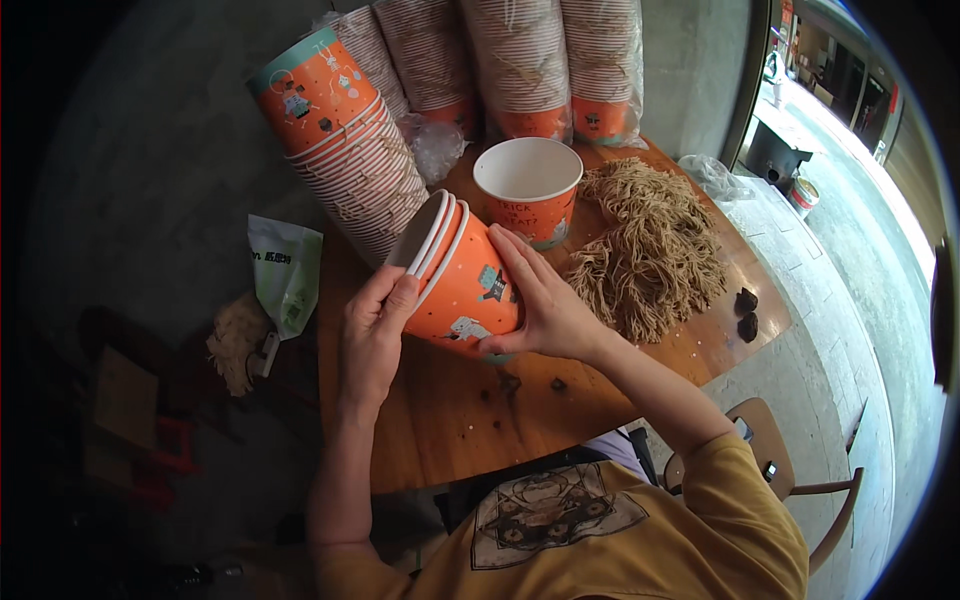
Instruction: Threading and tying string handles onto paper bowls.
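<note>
Between my hands is a short stack of nested orange paper buckets [455,285] with white rims and cartoon figures, tilted on its side above the wooden table [440,440]. My left hand [375,325] grips the rims, thumb over the outer edge. Around the side and toward the base, my right hand [540,305] presses with its fingers spread along the wall. Just beyond stands a single orange bucket [525,218], upright with its white inside showing. To its right lies a heap of tan twisted-paper cords [655,255]; some look like loops.
A tall stack of nested buckets [345,150] with cords leans at the left. Plastic-wrapped bucket stacks [520,70] line the wall behind. Two dark lumps [747,312] lie near the table's right edge. A white-green bag [287,275] is on the left; a wooden chair [765,450] stands right.
</note>
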Action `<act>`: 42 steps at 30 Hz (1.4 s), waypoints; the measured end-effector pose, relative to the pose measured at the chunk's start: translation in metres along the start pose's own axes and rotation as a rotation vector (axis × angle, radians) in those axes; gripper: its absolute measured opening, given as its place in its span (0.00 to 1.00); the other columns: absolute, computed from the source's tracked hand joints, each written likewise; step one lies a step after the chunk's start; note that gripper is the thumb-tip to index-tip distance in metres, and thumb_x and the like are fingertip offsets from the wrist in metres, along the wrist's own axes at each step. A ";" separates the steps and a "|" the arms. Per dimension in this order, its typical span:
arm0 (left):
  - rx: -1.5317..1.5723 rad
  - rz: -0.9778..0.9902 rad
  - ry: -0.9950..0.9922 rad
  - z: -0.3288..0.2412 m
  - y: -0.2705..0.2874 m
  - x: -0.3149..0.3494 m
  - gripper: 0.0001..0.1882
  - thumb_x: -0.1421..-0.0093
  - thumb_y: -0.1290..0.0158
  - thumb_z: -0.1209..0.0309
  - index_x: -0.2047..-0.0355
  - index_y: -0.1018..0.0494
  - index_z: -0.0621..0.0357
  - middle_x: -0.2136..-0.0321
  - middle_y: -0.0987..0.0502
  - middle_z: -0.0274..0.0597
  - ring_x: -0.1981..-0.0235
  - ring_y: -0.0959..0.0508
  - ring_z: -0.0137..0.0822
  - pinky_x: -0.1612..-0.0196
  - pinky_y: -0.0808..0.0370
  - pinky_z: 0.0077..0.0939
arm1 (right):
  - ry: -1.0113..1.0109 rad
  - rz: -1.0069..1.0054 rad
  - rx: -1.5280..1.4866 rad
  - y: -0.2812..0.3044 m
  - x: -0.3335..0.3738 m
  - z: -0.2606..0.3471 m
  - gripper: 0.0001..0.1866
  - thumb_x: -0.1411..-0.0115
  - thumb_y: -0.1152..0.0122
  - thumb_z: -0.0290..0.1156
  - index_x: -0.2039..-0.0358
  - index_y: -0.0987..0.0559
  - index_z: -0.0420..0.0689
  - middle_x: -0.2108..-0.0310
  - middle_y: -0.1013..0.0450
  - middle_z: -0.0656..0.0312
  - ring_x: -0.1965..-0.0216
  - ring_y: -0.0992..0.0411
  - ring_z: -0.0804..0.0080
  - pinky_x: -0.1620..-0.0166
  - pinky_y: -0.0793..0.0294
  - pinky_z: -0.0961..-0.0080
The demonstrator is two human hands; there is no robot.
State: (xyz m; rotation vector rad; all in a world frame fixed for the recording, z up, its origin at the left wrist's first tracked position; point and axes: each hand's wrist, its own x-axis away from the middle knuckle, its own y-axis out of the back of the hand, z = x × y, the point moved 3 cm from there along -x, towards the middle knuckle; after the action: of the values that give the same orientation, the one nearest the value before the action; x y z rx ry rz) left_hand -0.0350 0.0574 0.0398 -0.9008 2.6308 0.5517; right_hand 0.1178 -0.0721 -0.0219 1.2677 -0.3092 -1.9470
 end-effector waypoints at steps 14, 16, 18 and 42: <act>-0.507 0.280 -0.011 -0.002 -0.005 -0.009 0.12 0.38 0.50 0.67 0.66 0.28 0.66 0.72 0.26 0.47 0.72 0.25 0.41 0.66 0.29 0.30 | -0.124 -0.080 -0.262 -0.043 0.018 -0.026 0.63 0.63 0.22 0.37 0.34 0.57 0.41 0.34 0.56 0.48 0.33 0.55 0.56 0.33 0.52 0.64; -0.545 0.244 -0.050 -0.004 -0.011 -0.010 0.10 0.38 0.51 0.69 0.68 0.29 0.66 0.73 0.27 0.50 0.72 0.25 0.46 0.67 0.30 0.31 | -0.093 -0.104 -0.234 -0.043 0.021 -0.026 0.64 0.63 0.22 0.39 0.34 0.58 0.41 0.34 0.56 0.48 0.33 0.54 0.55 0.33 0.52 0.63; -0.506 0.232 -0.056 -0.004 -0.008 -0.012 0.10 0.38 0.52 0.69 0.70 0.30 0.66 0.72 0.27 0.50 0.71 0.25 0.49 0.67 0.30 0.33 | -0.068 -0.112 -0.227 -0.047 0.022 -0.029 0.64 0.63 0.22 0.39 0.34 0.58 0.42 0.34 0.56 0.48 0.33 0.55 0.54 0.34 0.52 0.63; -0.776 -0.536 -0.495 -0.060 0.121 -0.008 0.11 0.33 0.58 0.69 0.65 0.33 0.66 0.70 0.32 0.46 0.70 0.31 0.40 0.64 0.33 0.27 | -0.229 -0.271 -0.542 -0.060 0.031 -0.059 0.64 0.60 0.23 0.30 0.34 0.63 0.44 0.33 0.58 0.50 0.33 0.56 0.61 0.33 0.52 0.62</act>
State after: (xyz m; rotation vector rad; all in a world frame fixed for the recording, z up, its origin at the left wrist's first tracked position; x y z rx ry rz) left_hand -0.1149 0.1226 0.1273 -1.3828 1.6154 1.4470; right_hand 0.1340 -0.0417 -0.1051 0.7620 0.2829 -2.2052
